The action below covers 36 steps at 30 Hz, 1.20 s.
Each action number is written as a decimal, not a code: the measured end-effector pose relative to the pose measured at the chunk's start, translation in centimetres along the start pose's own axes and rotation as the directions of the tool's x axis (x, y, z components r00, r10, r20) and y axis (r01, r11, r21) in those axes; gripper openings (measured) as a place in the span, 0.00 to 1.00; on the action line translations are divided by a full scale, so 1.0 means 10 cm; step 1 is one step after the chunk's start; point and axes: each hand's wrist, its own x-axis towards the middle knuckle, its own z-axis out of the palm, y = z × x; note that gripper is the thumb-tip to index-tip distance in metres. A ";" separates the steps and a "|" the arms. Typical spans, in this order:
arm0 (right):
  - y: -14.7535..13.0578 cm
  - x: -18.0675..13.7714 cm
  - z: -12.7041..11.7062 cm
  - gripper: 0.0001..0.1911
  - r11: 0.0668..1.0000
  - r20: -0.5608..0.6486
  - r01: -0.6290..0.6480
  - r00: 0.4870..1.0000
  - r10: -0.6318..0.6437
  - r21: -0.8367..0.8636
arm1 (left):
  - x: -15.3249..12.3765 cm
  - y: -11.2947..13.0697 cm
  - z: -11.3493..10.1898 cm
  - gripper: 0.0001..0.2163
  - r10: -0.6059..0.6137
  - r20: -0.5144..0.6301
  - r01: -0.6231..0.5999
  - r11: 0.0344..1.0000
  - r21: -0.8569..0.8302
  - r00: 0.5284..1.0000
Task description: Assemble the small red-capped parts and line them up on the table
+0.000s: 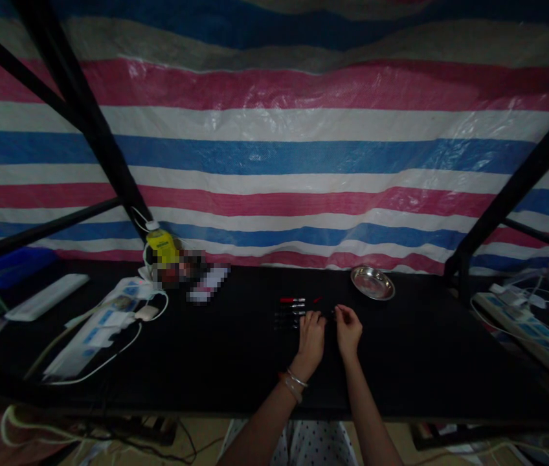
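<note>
My left hand (312,336) reaches forward over the black table, palm down, its fingers stretched out and slightly apart at the right ends of a row of slim pen-like tubes. The top one is a red tube (288,299) with a silver end. Below it lie several dark tubes (288,314) with silver ends, hard to make out against the black surface. A small red piece (317,299) rests to the right of the red tube. My right hand (349,329) is just to the right, thumb and fingertips pinched together; whatever is between them is too small and dark to name.
A shiny metal dish (373,283) stands behind my right hand. On the left are a power strip (102,327) with cables, a white bar (48,298) and a yellow bottle (162,246). Another power strip (529,323) lies far right. Black frame posts (109,149) and a striped sheet (274,155) enclose the table.
</note>
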 end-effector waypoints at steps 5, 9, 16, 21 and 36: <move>-0.11 -0.06 0.09 0.20 0.985 0.097 -0.076 0.993 0.061 0.157 | -0.02 0.03 -0.10 0.12 -0.027 -0.039 0.024 0.995 -0.094 0.999; -0.14 -0.06 0.09 0.21 0.964 0.073 -0.148 0.988 0.135 0.220 | -0.03 0.04 -0.16 0.12 -0.111 -0.109 0.093 0.982 -0.165 0.988; -0.15 -0.06 0.10 0.21 0.931 0.219 -0.277 0.949 0.226 0.239 | -0.05 0.02 -0.18 0.10 -0.166 -0.165 0.121 0.960 -0.251 0.972; -0.16 -0.09 0.11 0.23 0.933 0.331 -0.284 0.922 0.203 0.221 | -0.05 0.00 -0.18 0.09 -0.230 -0.216 0.157 0.937 -0.312 0.949; 0.00 -0.05 0.51 0.23 0.975 0.055 0.040 0.998 -0.029 -0.218 | -0.07 -0.35 -0.35 0.18 -0.605 -0.377 0.555 0.795 -0.243 0.702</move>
